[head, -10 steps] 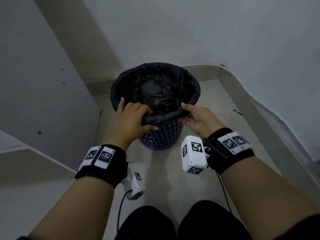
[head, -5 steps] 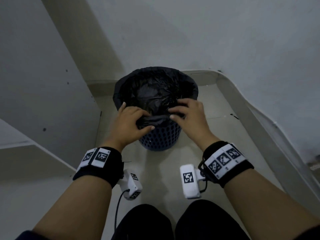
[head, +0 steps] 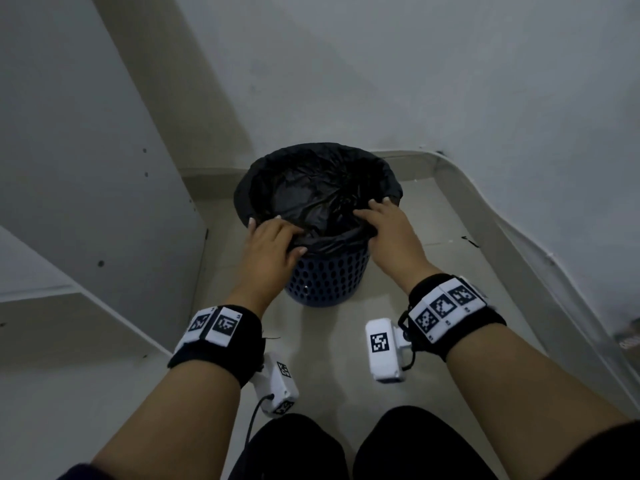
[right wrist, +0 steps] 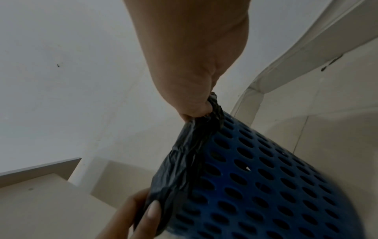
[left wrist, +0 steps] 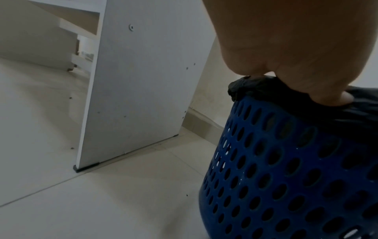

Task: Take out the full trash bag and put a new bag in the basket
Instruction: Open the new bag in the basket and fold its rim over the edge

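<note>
A blue perforated basket (head: 329, 275) stands on the floor in the corner, lined with a black trash bag (head: 311, 195) folded over its rim. My left hand (head: 273, 242) grips the bag's edge at the near left of the rim, thumb outside, fingers inside. My right hand (head: 384, 223) pinches the bag's edge at the near right. In the left wrist view the left hand's thumb (left wrist: 327, 95) presses the black plastic (left wrist: 255, 87) onto the basket (left wrist: 296, 169). The right wrist view shows my right hand (right wrist: 194, 106) holding bunched plastic (right wrist: 194, 145) above the basket (right wrist: 266, 177).
A white cabinet panel (head: 79, 168) stands close at the left. White walls (head: 415, 81) meet behind the basket, with a skirting board (head: 502, 220) running along the right. My dark-clothed knees (head: 346, 448) are at the bottom. The pale tiled floor (head: 332, 341) lies in front.
My right hand has moved rightward and farther along the rim, still on the bag's edge. The left hand keeps its grip at the near left.
</note>
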